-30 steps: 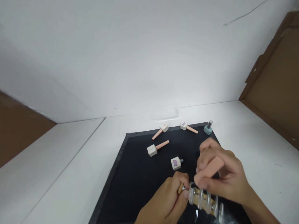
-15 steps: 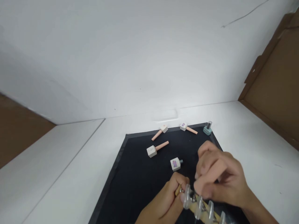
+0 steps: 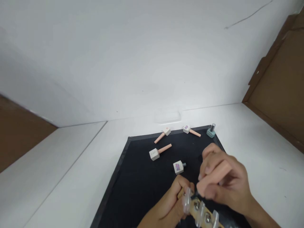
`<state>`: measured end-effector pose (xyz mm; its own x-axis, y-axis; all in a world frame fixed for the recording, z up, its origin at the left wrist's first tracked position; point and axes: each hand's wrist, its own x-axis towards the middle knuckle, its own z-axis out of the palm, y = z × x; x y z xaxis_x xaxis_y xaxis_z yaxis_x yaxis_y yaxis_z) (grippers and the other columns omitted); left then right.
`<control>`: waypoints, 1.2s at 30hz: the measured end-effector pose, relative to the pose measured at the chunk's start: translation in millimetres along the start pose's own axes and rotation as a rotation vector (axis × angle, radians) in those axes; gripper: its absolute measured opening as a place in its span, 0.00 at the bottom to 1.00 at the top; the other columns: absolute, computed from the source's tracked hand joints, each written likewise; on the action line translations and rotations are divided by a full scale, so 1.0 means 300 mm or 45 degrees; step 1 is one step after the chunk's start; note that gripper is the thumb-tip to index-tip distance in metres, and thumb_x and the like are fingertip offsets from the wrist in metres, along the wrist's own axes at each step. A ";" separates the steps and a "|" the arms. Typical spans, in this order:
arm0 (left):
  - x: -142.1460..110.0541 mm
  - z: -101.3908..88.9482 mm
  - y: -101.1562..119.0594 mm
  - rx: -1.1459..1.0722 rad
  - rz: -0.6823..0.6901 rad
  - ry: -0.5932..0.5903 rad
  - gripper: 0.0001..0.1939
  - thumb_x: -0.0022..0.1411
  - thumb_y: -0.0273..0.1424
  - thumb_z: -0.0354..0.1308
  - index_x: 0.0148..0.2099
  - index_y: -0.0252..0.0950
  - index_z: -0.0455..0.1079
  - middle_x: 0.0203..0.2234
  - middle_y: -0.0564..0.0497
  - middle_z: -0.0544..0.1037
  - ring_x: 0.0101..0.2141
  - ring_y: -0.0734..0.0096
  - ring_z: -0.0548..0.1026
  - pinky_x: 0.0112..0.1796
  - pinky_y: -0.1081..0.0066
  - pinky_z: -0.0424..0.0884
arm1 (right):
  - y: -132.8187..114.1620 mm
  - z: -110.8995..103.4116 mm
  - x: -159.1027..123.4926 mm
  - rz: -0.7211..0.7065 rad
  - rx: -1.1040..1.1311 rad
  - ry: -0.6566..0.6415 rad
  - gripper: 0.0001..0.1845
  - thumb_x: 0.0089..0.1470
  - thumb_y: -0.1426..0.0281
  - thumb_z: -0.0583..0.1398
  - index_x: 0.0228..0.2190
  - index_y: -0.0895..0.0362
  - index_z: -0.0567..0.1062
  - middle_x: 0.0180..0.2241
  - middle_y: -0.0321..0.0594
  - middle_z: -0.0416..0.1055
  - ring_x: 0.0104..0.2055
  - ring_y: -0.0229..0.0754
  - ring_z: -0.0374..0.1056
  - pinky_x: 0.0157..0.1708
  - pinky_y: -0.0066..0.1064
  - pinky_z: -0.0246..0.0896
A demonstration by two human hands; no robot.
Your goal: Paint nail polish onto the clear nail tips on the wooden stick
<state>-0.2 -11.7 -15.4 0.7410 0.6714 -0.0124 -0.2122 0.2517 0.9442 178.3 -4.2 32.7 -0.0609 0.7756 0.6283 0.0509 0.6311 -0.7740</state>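
My left hand is closed around the end of a wooden nail-tip stand, a strip bearing several clear false nails on metal studs. Between the thumb and fingers of my right hand is a pink nail polish brush cap. Its dark brush end points down at the false nail nearest my left hand; whether the bristles touch it is hard to tell. Just beyond my hands lies an uncapped white polish bottle with a purple design, tipped on its side.
A black mat covers the table. On it lie white bottles with pink caps: one at the left, one at the back, another at the back right. A teal bottle stands at the far corner. White and brown panels surround the table.
The stand has turned and shifted to the left and nearer, its studs now showing more. My right hand with the brush cap has moved only slightly.
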 end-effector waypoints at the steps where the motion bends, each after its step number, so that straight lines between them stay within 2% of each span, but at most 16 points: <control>1: 0.000 -0.001 0.000 -0.005 -0.007 -0.002 0.18 0.63 0.48 0.51 0.36 0.39 0.57 0.26 0.57 0.59 0.24 0.79 0.55 0.26 0.77 0.55 | 0.000 0.001 0.000 -0.011 0.010 -0.053 0.14 0.52 0.56 0.65 0.26 0.52 0.72 0.19 0.34 0.72 0.23 0.39 0.63 0.25 0.33 0.61; 3: 0.001 -0.003 0.001 -0.006 -0.030 -0.001 0.18 0.63 0.48 0.52 0.36 0.39 0.57 0.26 0.57 0.59 0.24 0.79 0.55 0.26 0.77 0.55 | -0.001 0.002 -0.001 -0.015 -0.011 -0.083 0.15 0.52 0.55 0.65 0.25 0.52 0.72 0.18 0.34 0.72 0.23 0.39 0.63 0.24 0.33 0.61; 7: 0.004 -0.002 0.003 -0.036 -0.068 0.008 0.20 0.62 0.51 0.52 0.36 0.39 0.57 0.26 0.57 0.59 0.24 0.79 0.56 0.26 0.77 0.55 | -0.004 0.002 -0.001 -0.001 -0.044 0.036 0.12 0.53 0.59 0.65 0.26 0.52 0.73 0.20 0.35 0.73 0.26 0.41 0.65 0.25 0.33 0.62; 10: 0.005 -0.001 0.003 -0.017 -0.082 0.016 0.20 0.62 0.51 0.52 0.35 0.39 0.57 0.26 0.57 0.59 0.24 0.79 0.56 0.26 0.77 0.55 | -0.008 0.001 0.004 -0.046 -0.029 -0.087 0.14 0.51 0.57 0.66 0.25 0.52 0.72 0.18 0.33 0.72 0.22 0.38 0.62 0.24 0.31 0.61; 14: 0.007 0.001 0.005 0.022 -0.090 0.015 0.19 0.63 0.50 0.50 0.36 0.39 0.55 0.25 0.58 0.58 0.24 0.79 0.55 0.26 0.77 0.53 | -0.012 -0.001 0.009 -0.003 -0.112 0.009 0.12 0.52 0.59 0.66 0.26 0.52 0.72 0.20 0.35 0.72 0.26 0.40 0.63 0.23 0.30 0.61; 18: 0.016 0.002 0.012 0.029 -0.076 -0.021 0.20 0.62 0.51 0.50 0.36 0.39 0.55 0.26 0.58 0.58 0.24 0.79 0.55 0.26 0.76 0.53 | -0.012 -0.003 0.013 -0.101 -0.074 -0.136 0.15 0.52 0.55 0.65 0.26 0.52 0.71 0.18 0.33 0.73 0.22 0.38 0.63 0.24 0.31 0.62; 22: 0.018 0.002 0.011 0.084 -0.042 -0.003 0.18 0.65 0.50 0.48 0.36 0.40 0.54 0.24 0.59 0.57 0.23 0.79 0.52 0.25 0.75 0.50 | -0.012 -0.004 0.017 -0.090 -0.169 -0.052 0.14 0.56 0.57 0.62 0.26 0.52 0.71 0.19 0.35 0.73 0.24 0.39 0.63 0.23 0.31 0.61; 24: 0.020 0.004 0.010 0.101 0.004 -0.010 0.18 0.65 0.50 0.48 0.36 0.40 0.54 0.25 0.59 0.56 0.23 0.79 0.51 0.25 0.75 0.50 | -0.012 -0.006 0.019 -0.130 -0.140 -0.091 0.14 0.55 0.57 0.63 0.26 0.52 0.71 0.19 0.33 0.72 0.22 0.38 0.63 0.24 0.32 0.62; 26: 0.023 0.005 0.011 0.148 0.022 -0.003 0.18 0.65 0.49 0.47 0.36 0.39 0.55 0.25 0.58 0.55 0.24 0.78 0.52 0.25 0.74 0.50 | -0.014 -0.008 0.022 -0.153 -0.157 -0.157 0.15 0.54 0.58 0.64 0.24 0.53 0.70 0.17 0.32 0.71 0.22 0.37 0.62 0.24 0.31 0.62; 30: 0.029 0.007 0.014 0.238 0.031 0.051 0.18 0.65 0.49 0.47 0.36 0.39 0.56 0.26 0.58 0.57 0.24 0.77 0.54 0.27 0.74 0.54 | -0.017 -0.012 0.028 -0.112 -0.233 -0.085 0.13 0.54 0.61 0.65 0.24 0.53 0.70 0.18 0.34 0.72 0.23 0.38 0.61 0.21 0.29 0.60; 33: 0.028 0.003 0.013 0.333 0.048 0.071 0.18 0.65 0.50 0.46 0.36 0.40 0.56 0.27 0.57 0.59 0.26 0.76 0.56 0.29 0.73 0.56 | -0.019 -0.013 0.030 -0.158 -0.225 -0.170 0.13 0.53 0.62 0.65 0.24 0.53 0.69 0.17 0.32 0.70 0.22 0.37 0.61 0.21 0.29 0.61; 36: 0.023 -0.005 0.006 0.483 0.023 0.088 0.18 0.67 0.49 0.42 0.37 0.39 0.56 0.27 0.57 0.59 0.27 0.74 0.57 0.32 0.71 0.57 | -0.021 -0.015 0.031 -0.117 -0.316 -0.125 0.11 0.54 0.66 0.64 0.24 0.53 0.69 0.18 0.33 0.70 0.24 0.39 0.61 0.21 0.28 0.60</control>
<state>3.7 -5.7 -14.3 0.6920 0.7219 -0.0048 0.0358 -0.0277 0.9990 182.0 -0.9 43.7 -0.1725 0.7171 0.6753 0.2821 0.6928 -0.6637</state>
